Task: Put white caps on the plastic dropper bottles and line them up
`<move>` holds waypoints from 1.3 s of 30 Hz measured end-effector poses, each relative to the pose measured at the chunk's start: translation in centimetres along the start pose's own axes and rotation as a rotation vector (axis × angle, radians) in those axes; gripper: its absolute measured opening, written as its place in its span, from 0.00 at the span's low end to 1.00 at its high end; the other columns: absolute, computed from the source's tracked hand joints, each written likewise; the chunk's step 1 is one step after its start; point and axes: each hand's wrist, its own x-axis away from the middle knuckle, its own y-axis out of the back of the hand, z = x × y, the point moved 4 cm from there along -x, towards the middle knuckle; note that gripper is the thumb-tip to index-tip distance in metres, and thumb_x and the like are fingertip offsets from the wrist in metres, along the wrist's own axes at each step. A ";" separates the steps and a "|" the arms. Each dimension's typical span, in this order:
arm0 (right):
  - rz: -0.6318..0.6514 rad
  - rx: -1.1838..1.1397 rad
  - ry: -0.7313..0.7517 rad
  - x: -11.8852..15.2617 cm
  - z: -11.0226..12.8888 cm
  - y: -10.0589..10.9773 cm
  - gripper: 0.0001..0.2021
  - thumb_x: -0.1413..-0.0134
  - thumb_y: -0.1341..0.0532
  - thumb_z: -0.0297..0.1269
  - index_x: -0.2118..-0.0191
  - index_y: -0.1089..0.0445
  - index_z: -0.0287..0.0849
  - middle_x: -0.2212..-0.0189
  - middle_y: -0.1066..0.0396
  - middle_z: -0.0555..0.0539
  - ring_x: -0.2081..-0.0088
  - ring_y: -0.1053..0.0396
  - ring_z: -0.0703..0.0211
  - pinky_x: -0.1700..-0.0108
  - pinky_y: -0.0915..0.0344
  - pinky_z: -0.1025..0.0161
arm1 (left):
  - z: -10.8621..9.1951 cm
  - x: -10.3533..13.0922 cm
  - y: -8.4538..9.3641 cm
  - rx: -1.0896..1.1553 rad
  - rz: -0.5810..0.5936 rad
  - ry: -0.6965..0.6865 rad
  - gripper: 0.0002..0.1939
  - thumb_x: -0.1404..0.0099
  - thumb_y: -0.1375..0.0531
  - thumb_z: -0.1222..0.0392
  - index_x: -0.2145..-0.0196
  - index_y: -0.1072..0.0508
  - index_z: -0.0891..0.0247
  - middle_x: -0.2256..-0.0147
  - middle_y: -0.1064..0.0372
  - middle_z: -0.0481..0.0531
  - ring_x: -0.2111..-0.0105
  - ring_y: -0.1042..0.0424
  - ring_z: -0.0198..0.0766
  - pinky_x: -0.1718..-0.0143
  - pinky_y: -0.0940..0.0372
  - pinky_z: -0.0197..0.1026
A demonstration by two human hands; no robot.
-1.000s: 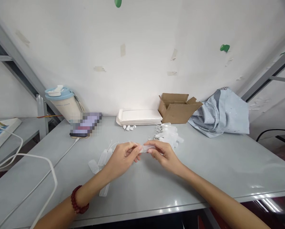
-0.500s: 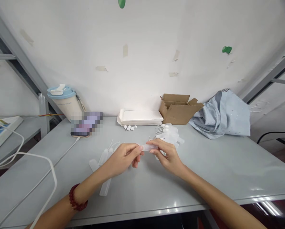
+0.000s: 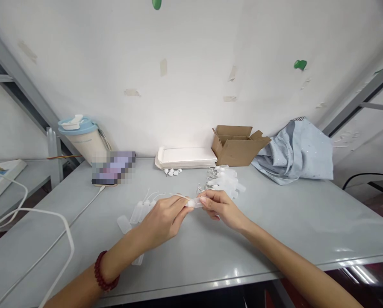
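My left hand (image 3: 170, 216) pinches the white end of a small translucent plastic piece (image 3: 196, 202), from which a thin white loop seems to run back over the fingers. My right hand (image 3: 222, 207) grips the other end of that piece between thumb and fingers. Just behind my right hand lies a pile of similar translucent pieces (image 3: 225, 179) with white strings. More translucent pieces (image 3: 140, 210) with string loops lie beside my left hand, partly hidden by it and the forearm. Several small white caps (image 3: 172, 172) sit farther back.
A stack of white envelopes (image 3: 188, 157) and an open cardboard box (image 3: 239, 149) stand by the wall. Light blue cloth (image 3: 297, 154) lies at right. At left are a tumbler (image 3: 85, 139), a pixelated phone (image 3: 114, 169) and a white cable (image 3: 68, 233) over the grey table (image 3: 217, 256).
My left hand has turned, with its back now more upward and its fingers over the white end. My right hand's fingers have curled in closer around the piece. The view has shifted slightly.
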 end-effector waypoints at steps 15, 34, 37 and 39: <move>0.074 -0.242 -0.346 0.3 -0.3 0.1 0.20 0.50 0.39 0.48 0.80 0.43 0.40 0.88 0.60 0.61 0.87 0.65 0.75 0.86 0.67 0.72 | -0.9 0.2 -0.8 -0.380 0.109 -0.161 0.11 0.31 0.54 0.66 0.69 0.36 0.65 0.76 0.40 0.49 0.78 0.42 0.34 0.78 0.47 0.38; -0.564 1.405 0.435 -0.2 1.1 3.0 0.07 0.43 0.47 0.33 0.64 0.32 0.40 0.68 0.33 0.42 0.63 0.38 0.53 0.74 0.46 0.63 | 7.5 0.2 1.5 -0.351 0.108 0.342 0.14 0.38 0.53 0.69 0.61 0.30 0.65 0.63 0.31 0.56 0.60 0.35 0.45 0.58 0.36 0.48; -0.565 1.478 0.344 -0.5 0.9 3.6 0.05 0.48 0.46 0.28 0.68 0.33 0.40 0.68 0.35 0.41 0.63 0.41 0.51 0.71 0.45 0.61 | 8.7 -0.3 1.7 -0.377 0.137 0.368 0.14 0.38 0.53 0.67 0.61 0.29 0.65 0.60 0.30 0.56 0.58 0.35 0.47 0.55 0.38 0.51; -0.554 1.491 0.300 -0.7 0.7 3.8 0.05 0.50 0.46 0.27 0.70 0.33 0.40 0.69 0.36 0.42 0.64 0.41 0.51 0.68 0.45 0.60 | 9.4 -0.8 1.5 -0.369 0.170 0.347 0.15 0.38 0.53 0.67 0.60 0.29 0.66 0.56 0.31 0.57 0.54 0.36 0.47 0.52 0.39 0.51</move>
